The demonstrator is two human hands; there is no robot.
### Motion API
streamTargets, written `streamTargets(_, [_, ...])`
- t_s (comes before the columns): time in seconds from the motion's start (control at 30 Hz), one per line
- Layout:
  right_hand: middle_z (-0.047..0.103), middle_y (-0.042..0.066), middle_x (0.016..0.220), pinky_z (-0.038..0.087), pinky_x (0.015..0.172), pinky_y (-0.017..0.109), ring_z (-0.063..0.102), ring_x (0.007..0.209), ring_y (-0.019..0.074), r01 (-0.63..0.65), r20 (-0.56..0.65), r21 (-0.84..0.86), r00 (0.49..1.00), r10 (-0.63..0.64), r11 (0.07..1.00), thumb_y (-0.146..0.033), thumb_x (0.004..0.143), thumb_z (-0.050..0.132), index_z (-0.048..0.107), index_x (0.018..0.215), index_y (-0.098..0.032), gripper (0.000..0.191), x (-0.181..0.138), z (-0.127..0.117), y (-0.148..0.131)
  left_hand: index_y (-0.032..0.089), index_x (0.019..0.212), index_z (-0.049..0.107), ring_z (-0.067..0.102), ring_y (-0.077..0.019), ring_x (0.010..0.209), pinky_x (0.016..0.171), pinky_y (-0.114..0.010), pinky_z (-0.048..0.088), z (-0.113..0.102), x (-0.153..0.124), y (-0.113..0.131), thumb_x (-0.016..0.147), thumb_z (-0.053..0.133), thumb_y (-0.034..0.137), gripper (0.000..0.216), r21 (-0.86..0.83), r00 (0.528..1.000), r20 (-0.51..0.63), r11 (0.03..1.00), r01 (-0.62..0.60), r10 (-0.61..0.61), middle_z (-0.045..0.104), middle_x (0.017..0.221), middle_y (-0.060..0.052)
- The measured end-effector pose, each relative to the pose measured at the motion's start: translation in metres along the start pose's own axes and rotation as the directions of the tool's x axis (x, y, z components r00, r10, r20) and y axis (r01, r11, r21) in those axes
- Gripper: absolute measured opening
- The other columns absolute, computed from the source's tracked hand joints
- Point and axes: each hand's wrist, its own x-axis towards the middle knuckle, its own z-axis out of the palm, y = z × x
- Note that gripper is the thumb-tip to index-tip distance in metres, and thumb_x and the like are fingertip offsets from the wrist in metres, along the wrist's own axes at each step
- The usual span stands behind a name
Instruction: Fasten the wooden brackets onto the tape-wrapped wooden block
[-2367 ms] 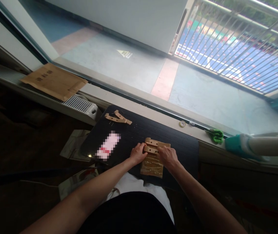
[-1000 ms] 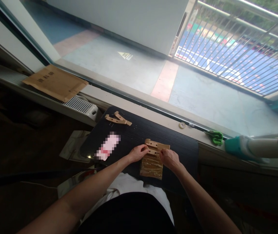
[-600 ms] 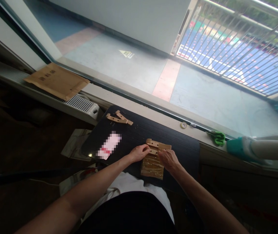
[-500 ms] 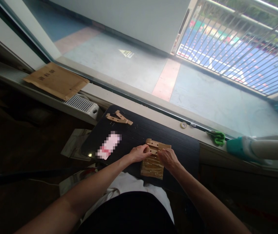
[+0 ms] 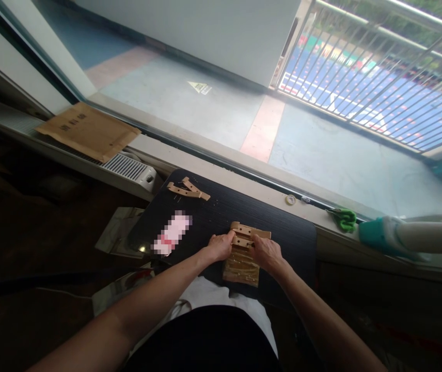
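My left hand (image 5: 221, 246) has its thumb and fingers closed on the left end of a light wooden strip (image 5: 241, 242) with dark holes. At the strip's right end, my right hand (image 5: 266, 251) is closed, its fingertips against the wood; whatever it pinches is too small to tell. The strip lies across a brownish block (image 5: 241, 266) that looks wrapped in clear film or tape. A second holed wooden strip (image 5: 246, 230) sits just beyond, parallel to the first. Two more wooden pieces (image 5: 187, 190) form a V at the table's far left, with thin slivers near them.
The black table (image 5: 213, 217) stands against a window sill. A blurred-out pink item (image 5: 172, 233) lies on its left side. On the sill are a tape roll (image 5: 290, 200), green-handled scissors (image 5: 346, 220) and a teal-and-white object (image 5: 383, 232). A brown envelope (image 5: 89, 132) rests over the radiator (image 5: 130, 168).
My right hand has shifted slightly and its fingers have turned at the strip's right end. My left hand keeps its hold, and the wooden pieces stay in place.
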Motion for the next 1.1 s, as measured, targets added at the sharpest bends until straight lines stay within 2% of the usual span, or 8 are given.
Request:
streamTargets(0.17, [0.062,0.007,0.109,0.049,0.083,0.038,0.06,0.096,0.0181,0.132,0.013,-0.051,0.991,-0.132,0.99,-0.033,0.091,0.052,0.058,0.108,-0.014,0.027,-0.002,-0.002,0.001,0.021,0.117,0.044,0.063,-0.0286,0.101,0.087,-0.044,0.044,-0.002,-0.001,0.001,0.087,0.037,0.024,0.031,0.036,0.999,0.04,0.999,0.014,-0.016,0.068,0.107,-0.012])
streamTargets(0.3, [0.059,0.008,0.112,0.05,0.083,0.039,0.059,0.096,0.0183,0.166,0.068,-0.061,0.984,-0.162,0.984,-0.035,0.088,0.056,0.057,0.112,-0.014,0.032,0.004,-0.001,0.001,0.022,0.121,0.04,0.062,-0.0278,0.104,0.088,-0.044,0.045,-0.003,-0.001,0.002,0.087,0.036,0.024,0.034,0.056,0.998,0.059,0.998,0.014,-0.017,0.067,0.108,-0.011])
streamTargets(0.4, [0.06,0.007,0.111,0.051,0.081,0.038,0.06,0.095,0.0176,0.13,0.088,-0.057,0.988,-0.124,0.99,-0.035,0.089,0.055,0.057,0.112,-0.014,0.031,0.008,0.001,0.002,0.021,0.12,0.041,0.063,-0.0282,0.103,0.087,-0.044,0.045,-0.003,-0.001,0.002,0.087,0.035,0.024,0.033,0.063,0.998,0.065,0.998,0.011,-0.015,0.068,0.108,-0.011])
streamTargets(0.6, [0.065,0.005,0.098,0.051,0.079,0.035,0.062,0.088,0.0148,-0.049,0.07,-0.042,0.996,0.052,0.998,-0.035,0.092,0.049,0.062,0.1,-0.014,0.025,0.007,0.004,-0.001,0.02,0.122,0.039,0.064,-0.0276,0.102,0.086,-0.042,0.046,-0.002,0.0,0.002,0.087,0.035,0.022,0.035,0.072,0.998,0.064,0.997,0.009,-0.014,0.068,0.106,-0.011])
streamTargets(0.7, [0.066,0.005,0.094,0.051,0.078,0.034,0.063,0.086,0.0144,-0.073,0.061,-0.032,0.995,0.075,0.997,-0.033,0.093,0.047,0.063,0.096,-0.014,0.025,0.006,0.0,-0.003,0.019,0.121,0.039,0.064,-0.0275,0.102,0.086,-0.042,0.046,-0.003,0.0,0.002,0.087,0.035,0.022,0.035,0.075,0.998,0.061,0.997,0.006,-0.011,0.069,0.105,-0.011])
streamTargets(0.77, [0.065,0.004,0.096,0.052,0.078,0.034,0.063,0.086,0.0145,-0.045,0.055,-0.034,0.997,0.047,0.998,-0.034,0.092,0.05,0.062,0.098,-0.014,0.024,0.005,-0.005,-0.002,0.02,0.121,0.04,0.064,-0.0272,0.102,0.086,-0.041,0.046,-0.004,-0.001,0.002,0.087,0.035,0.023,0.034,0.073,0.998,0.061,0.997,0.005,-0.009,0.068,0.106,-0.011])
streamTargets(0.97, [0.06,0.007,0.111,0.05,0.083,0.039,0.059,0.097,0.0182,0.147,0.048,-0.068,0.988,-0.144,0.987,-0.034,0.089,0.055,0.058,0.111,-0.015,0.03,0.001,-0.008,0.002,0.022,0.118,0.041,0.064,-0.0272,0.102,0.086,-0.043,0.046,-0.004,-0.002,0.001,0.087,0.035,0.023,0.031,0.061,0.998,0.067,0.998,0.007,-0.011,0.068,0.108,-0.01])
streamTargets(1.1, [0.058,0.009,0.114,0.05,0.084,0.039,0.059,0.098,0.0188,0.18,0.078,-0.065,0.982,-0.175,0.981,-0.035,0.088,0.056,0.056,0.113,-0.014,0.032,0.007,-0.001,0.0,0.021,0.119,0.04,0.064,-0.0273,0.102,0.086,-0.043,0.046,-0.002,-0.001,0.001,0.087,0.034,0.022,0.033,0.057,0.998,0.068,0.998,0.008,-0.012,0.068,0.108,-0.011])
